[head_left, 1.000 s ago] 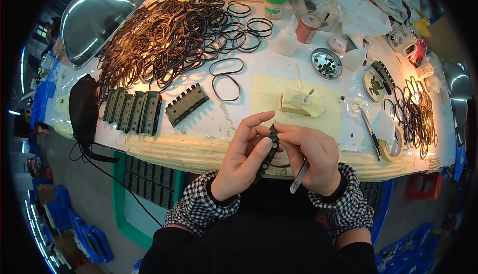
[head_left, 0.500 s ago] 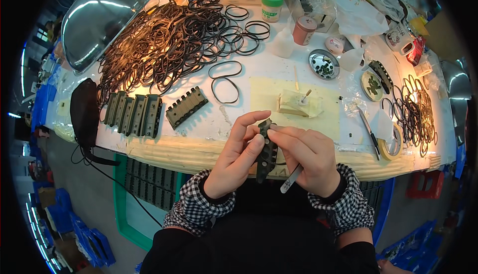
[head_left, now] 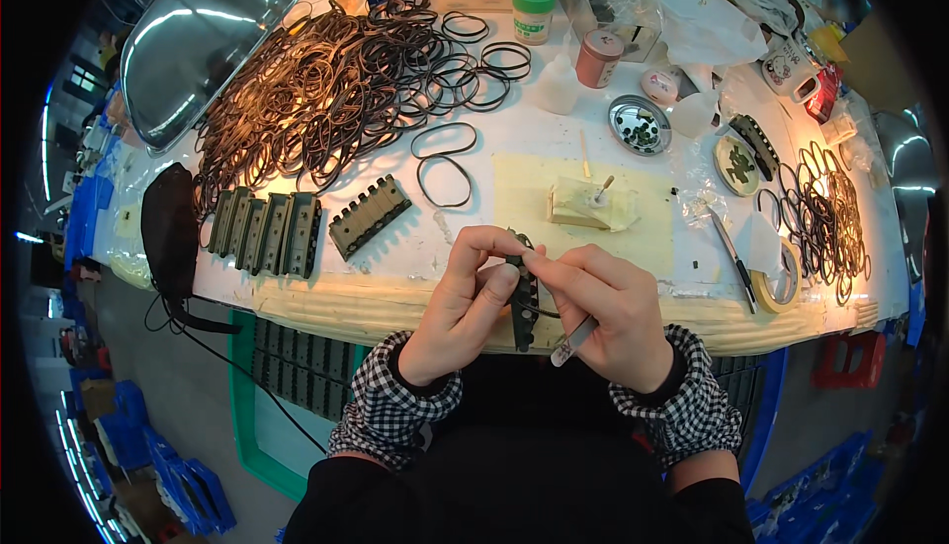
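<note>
My left hand [head_left: 450, 322] is closed round a dark green notched strip [head_left: 524, 322], which stands roughly upright at the table's front edge. Small bumps and holes run along its face. The fingertips of my right hand [head_left: 618, 317] pinch at the strip's top end, close to my left fingers; what lies between them is hidden. A flat silver metal tool [head_left: 573, 339], which looks like tweezers, is tucked in my right palm with its blunt end sticking out. A thin dark band [head_left: 542, 313] runs from the strip toward my right hand.
A heap of dark rubber bands [head_left: 316, 89] lies at the far left. Similar green strips [head_left: 272, 233] and a separate strip block [head_left: 371, 216] are nearer. A taped block [head_left: 583, 206] stands ahead. At right are a metal dish [head_left: 639, 127], a knife [head_left: 732, 257] and a tape roll [head_left: 781, 282].
The strip has turned and become more upright, its lower end shifting slightly up and right. My right fingers have moved slightly toward its top, and the metal tool has tilted slightly.
</note>
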